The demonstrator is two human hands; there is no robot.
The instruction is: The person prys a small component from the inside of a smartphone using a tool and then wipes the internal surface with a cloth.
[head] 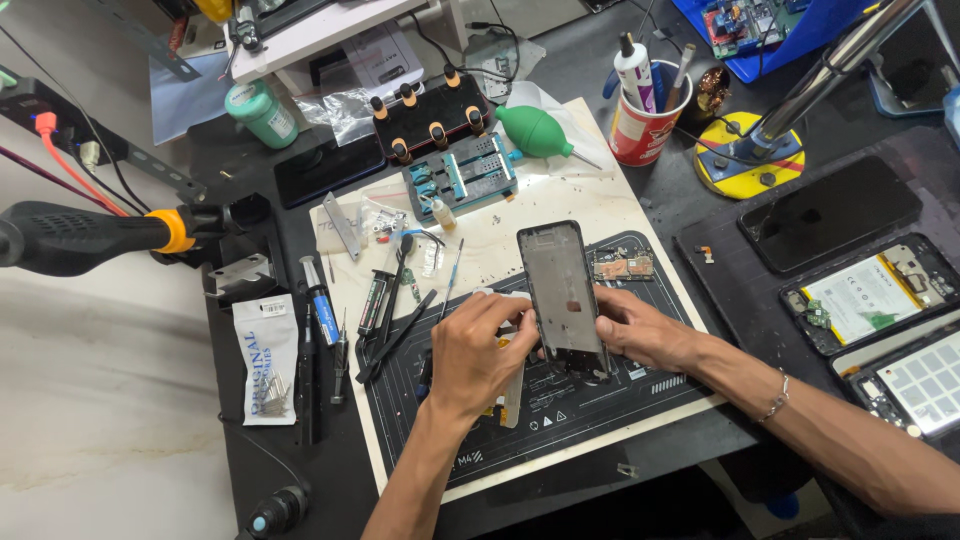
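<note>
My left hand (478, 350) and right hand (640, 330) both grip the lower end of the phone frame (562, 290), holding it over the black mat (600, 400) on the bench (730, 290).

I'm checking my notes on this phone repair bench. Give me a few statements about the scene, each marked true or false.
1. Both hands hold the dark rectangular phone frame. True: the left hand and right hand grip its lower end.
2. The green rubber air-blower bulb lies at the far edge of the white mat. True.
3. The red cup of tools lies tipped over. False: it stands upright.
4. The black tweezers are in the left hand. False: they lie on the mat, left of that hand.
5. The phone frame lies flat, untouched. False: both hands hold it.
</note>
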